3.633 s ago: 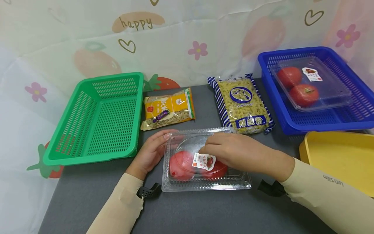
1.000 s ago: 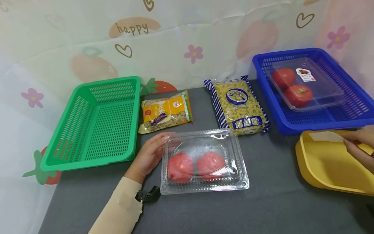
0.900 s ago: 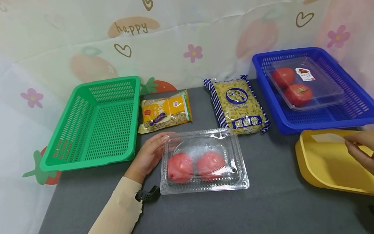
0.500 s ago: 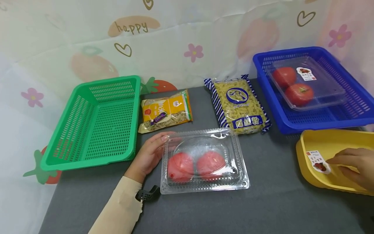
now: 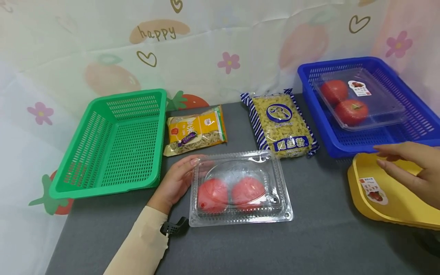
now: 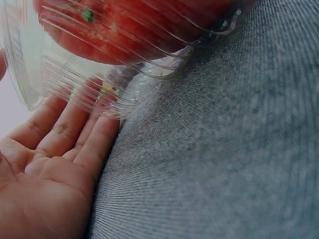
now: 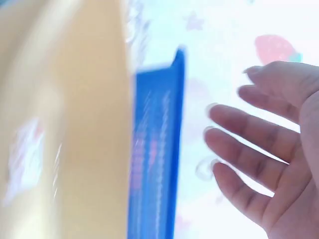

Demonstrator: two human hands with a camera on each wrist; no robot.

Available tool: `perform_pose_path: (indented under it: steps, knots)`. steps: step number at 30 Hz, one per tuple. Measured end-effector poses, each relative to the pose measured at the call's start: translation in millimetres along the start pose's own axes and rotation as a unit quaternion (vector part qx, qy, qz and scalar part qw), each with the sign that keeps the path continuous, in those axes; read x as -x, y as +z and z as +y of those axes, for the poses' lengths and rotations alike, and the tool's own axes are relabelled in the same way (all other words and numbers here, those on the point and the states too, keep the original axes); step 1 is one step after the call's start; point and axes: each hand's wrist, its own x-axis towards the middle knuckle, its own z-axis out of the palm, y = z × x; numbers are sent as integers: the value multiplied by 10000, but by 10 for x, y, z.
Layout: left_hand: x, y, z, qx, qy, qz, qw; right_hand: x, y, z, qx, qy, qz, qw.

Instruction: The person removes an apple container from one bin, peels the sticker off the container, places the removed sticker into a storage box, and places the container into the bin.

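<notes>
A clear plastic clamshell box (image 5: 237,219) with two tomatoes (image 5: 213,194) inside stands on the dark grey table. Its left edge is held by my left hand (image 5: 177,181), thumb at the rim. In the left wrist view, the fingers (image 6: 65,129) reach against the ribbed side wall. My right hand (image 5: 414,168) hovers over the yellow tray (image 5: 357,204), fingers spread and holding nothing, as the right wrist view also shows. A white sticker label (image 5: 372,191) with a tomato picture lies in that tray, near its left end.
At left stands a green basket (image 5: 159,152). Behind the box lie an orange snack bag (image 5: 197,130) and a bag of spiral pasta (image 5: 283,126). A blue basket (image 5: 338,149) at the back right holds another labelled tomato box (image 5: 381,103).
The sticker label has gone from the box lid into the yellow tray. My right hand has let go of it and lifted away. The left hand has stayed at the box.
</notes>
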Motion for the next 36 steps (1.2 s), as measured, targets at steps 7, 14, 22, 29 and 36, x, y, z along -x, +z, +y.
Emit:
perform_pose_path:
  steps: [7, 14, 22, 29, 36]
  knots:
    - [-16, -8, -34, 7, 207, -133, 9997, -381, 210, -347, -1177, -354, 187, 9922]
    - [-21, 10, -26, -58, 176, -78, 9998, -673, 461, -616, -2271, -316, -353, 9727]
    - [-8, 1, -29, -142, 225, -102, 9996, -922, 787, -818, -3448, -250, -607, 9364]
    - [12, -21, -16, -396, 274, -499, 9976, -1054, 998, -889, -4671, 730, -495, 8798]
    - [64, -10, 109, -444, -425, -785, 9950, -1014, 1211, -802, -5685, 1314, -292, 8116]
